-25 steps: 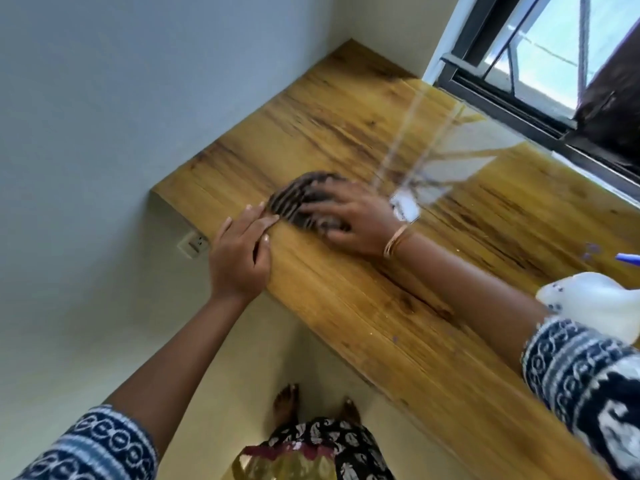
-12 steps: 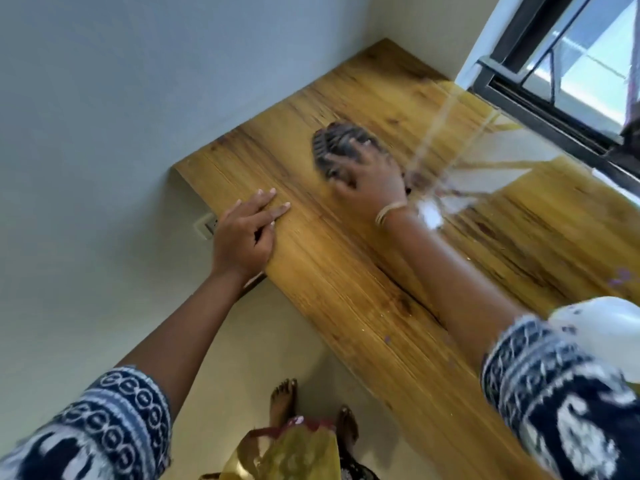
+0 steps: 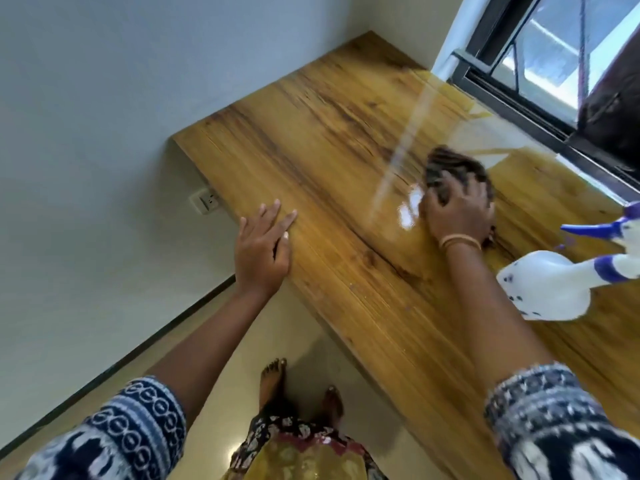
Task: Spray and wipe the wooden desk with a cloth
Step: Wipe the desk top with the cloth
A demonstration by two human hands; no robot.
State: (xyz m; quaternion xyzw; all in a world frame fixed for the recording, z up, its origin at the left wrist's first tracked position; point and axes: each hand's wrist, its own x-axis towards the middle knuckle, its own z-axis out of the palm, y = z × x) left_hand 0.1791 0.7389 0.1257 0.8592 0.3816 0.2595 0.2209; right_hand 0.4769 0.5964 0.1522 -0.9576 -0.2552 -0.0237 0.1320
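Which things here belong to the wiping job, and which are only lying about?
Part of the job:
- wooden desk
- dark cloth under the right hand
- spray bottle standing on the desk
- left hand resting flat at the desk edge

Not part of it:
- wall socket
- window

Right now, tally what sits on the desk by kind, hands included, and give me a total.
Hands: 2, left hand flat on the desk edge, right hand pressing the cloth
Cloths: 1, dark cloth
Spray bottles: 1, white and blue spray bottle, lying on its side
Total: 4
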